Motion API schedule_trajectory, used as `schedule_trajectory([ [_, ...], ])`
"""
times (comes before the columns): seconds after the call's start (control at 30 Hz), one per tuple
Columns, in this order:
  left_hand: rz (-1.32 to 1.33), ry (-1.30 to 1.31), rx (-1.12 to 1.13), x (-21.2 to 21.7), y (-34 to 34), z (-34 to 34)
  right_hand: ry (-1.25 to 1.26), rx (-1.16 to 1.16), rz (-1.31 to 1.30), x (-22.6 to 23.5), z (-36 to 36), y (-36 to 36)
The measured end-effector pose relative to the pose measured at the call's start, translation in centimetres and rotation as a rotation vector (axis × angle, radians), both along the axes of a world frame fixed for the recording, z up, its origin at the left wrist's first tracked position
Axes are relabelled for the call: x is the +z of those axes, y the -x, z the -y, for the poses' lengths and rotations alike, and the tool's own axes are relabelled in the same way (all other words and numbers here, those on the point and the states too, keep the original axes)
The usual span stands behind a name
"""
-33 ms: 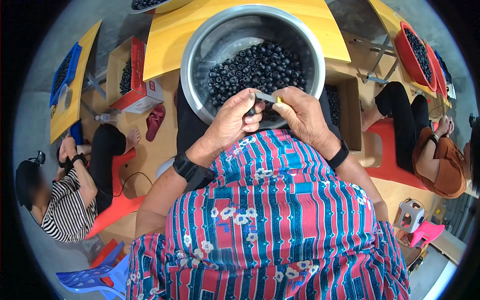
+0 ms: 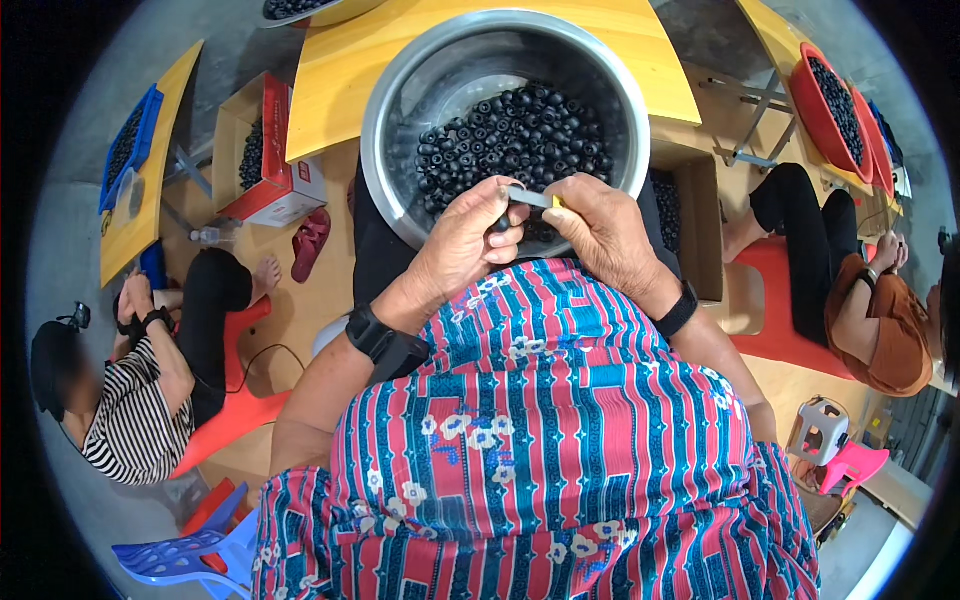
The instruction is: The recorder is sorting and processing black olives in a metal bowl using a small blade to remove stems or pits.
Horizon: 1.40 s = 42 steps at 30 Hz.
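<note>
Yellow tabletop (image 2: 335, 95) has a steel bowl (image 2: 375, 130) at its near edge. By the bowl's near rim, left hand (image 2: 463, 232) pinches a dark piece (image 2: 502, 226), right hand (image 2: 606, 222) grasps a blade (image 2: 529, 197); short strokes seem safest.

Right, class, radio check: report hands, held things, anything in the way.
Left hand gripping small dark round piece; right hand gripping short blade. Blade end at left thumb. Hands over near side of metal bowl; nothing seen blocking them.
</note>
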State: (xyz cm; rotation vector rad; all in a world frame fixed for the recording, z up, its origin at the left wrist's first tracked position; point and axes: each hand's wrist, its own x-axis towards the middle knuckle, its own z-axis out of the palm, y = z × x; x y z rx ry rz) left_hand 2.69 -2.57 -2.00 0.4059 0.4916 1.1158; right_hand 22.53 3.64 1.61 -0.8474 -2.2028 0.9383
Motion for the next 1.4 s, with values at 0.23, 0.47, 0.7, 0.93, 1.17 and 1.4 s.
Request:
schedule_trajectory([
  [0.23,-0.011,0.008,0.0,0.2,-0.1,0.0,-0.165,0.039,0.114,0.0,0.1,0.0],
  [0.47,-0.02,-0.021,-0.022,0.4,0.0,0.0,-0.197,0.033,0.137,0.2,0.1,0.0],
  [0.7,-0.041,-0.035,-0.038,0.5,0.1,-0.1,-0.191,0.04,0.132,0.1,0.0,0.0],
  [0.93,-0.021,-0.013,-0.047,0.2,0.1,-0.3,-0.154,0.024,0.156,-0.3,-0.1,0.2],
  [1.17,0.05,-0.021,-0.084,0.1,-0.1,-0.2,0.072,-0.11,0.112,-0.7,-0.9,0.0],
  [1.4,-0.024,0.046,-0.017,0.7,-0.4,-0.1,-0.016,0.053,-0.067,0.4,0.3,0.8],
])
